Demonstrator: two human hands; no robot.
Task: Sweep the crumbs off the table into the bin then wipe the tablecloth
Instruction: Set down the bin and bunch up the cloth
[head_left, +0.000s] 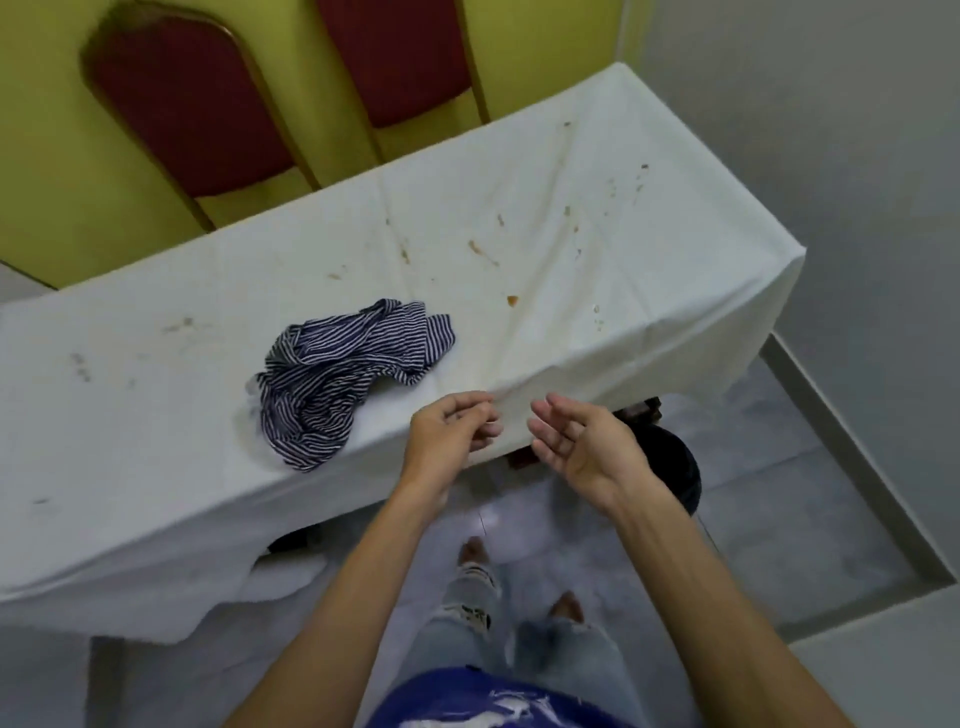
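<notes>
- Crumbs (512, 300) — small brown and orange specks among smeared stains — lie scattered over the white tablecloth (156, 441), thickest toward the far right end of the long table.
- Navy-and-white striped rag (332, 379), crumpled, rests on the tablecloth by the table's near edge, left of both hands and touched by neither.
- Left hand (452, 431) hovers at the near edge with its fingers curled in toward the thumb; whether it pinches anything cannot be told.
- Right hand (576, 441), just beside it, is cupped with fingers relaxed and apart, palm turned left, holding nothing.
- Dark round bin (680, 462) stands on the pale grey floor beneath the table's near right side, partly hidden behind the right wrist.
- Dark red padded chairs with gold frames (192, 104) — two of them — stand before a yellow wall on the table's far side.
- Light ripped jeans (561, 649) and bare feet show below the arms.
</notes>
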